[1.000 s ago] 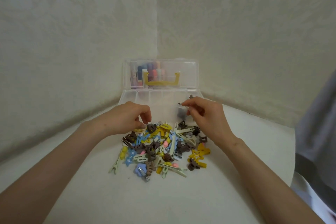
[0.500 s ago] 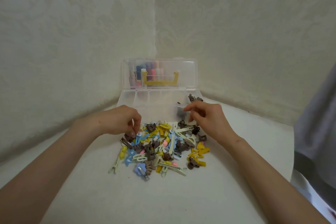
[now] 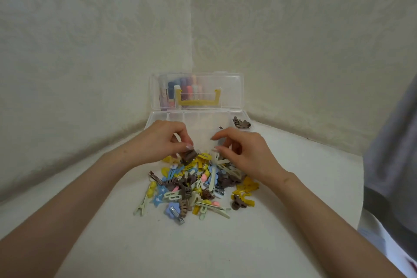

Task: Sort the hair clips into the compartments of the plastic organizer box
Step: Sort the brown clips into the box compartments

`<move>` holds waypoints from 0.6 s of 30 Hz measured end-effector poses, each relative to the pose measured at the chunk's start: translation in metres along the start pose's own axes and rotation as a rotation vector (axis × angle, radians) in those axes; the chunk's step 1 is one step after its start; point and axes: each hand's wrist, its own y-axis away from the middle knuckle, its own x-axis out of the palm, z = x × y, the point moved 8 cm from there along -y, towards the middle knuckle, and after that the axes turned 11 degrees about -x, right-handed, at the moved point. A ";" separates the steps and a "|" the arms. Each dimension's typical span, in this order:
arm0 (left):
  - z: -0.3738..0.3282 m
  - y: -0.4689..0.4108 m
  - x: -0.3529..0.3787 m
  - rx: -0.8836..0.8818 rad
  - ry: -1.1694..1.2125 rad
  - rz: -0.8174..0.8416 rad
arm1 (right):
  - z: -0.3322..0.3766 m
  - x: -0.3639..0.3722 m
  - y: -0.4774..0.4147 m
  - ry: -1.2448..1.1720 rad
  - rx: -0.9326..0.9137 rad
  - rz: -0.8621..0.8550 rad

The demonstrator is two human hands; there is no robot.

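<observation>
A heap of hair clips [image 3: 196, 185] in brown, yellow, blue, cream and pink lies on the white table in front of the clear plastic organizer box [image 3: 158, 118]. Several brown clips [image 3: 242, 123] fill the box's far right compartment. My left hand [image 3: 164, 142] pinches a brown claw clip [image 3: 189, 156] just above the heap's far edge. My right hand [image 3: 241, 153] hovers over the right side of the heap, fingers loosely curled and holding nothing that I can see.
The box's lid [image 3: 196, 91] stands upright against the corner of the two walls, with a yellow handle [image 3: 198, 98] and coloured items behind it. A grey cloth [image 3: 392, 165] hangs at the right edge. Bare tabletop [image 3: 203, 244] lies nearer me.
My left hand has lifted a brown claw clip out of the heap. My right hand has come back from the right compartment to the heap, having left a brown clip there.
</observation>
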 end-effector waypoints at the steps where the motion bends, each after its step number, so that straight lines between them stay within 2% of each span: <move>1: -0.002 0.001 0.001 -0.011 0.059 -0.011 | 0.005 0.002 0.000 -0.003 -0.026 0.014; 5: -0.009 0.004 0.011 -0.052 0.224 -0.053 | 0.015 0.009 -0.001 -0.018 -0.072 0.050; 11: -0.016 0.007 0.018 -0.054 0.328 -0.111 | 0.019 0.005 -0.001 0.067 -0.093 -0.012; 15: -0.012 0.005 0.017 -0.048 0.316 -0.100 | 0.015 0.000 0.000 0.088 -0.087 -0.046; 18: -0.005 0.002 0.012 -0.030 0.153 -0.169 | 0.001 -0.020 0.000 0.117 -0.037 -0.209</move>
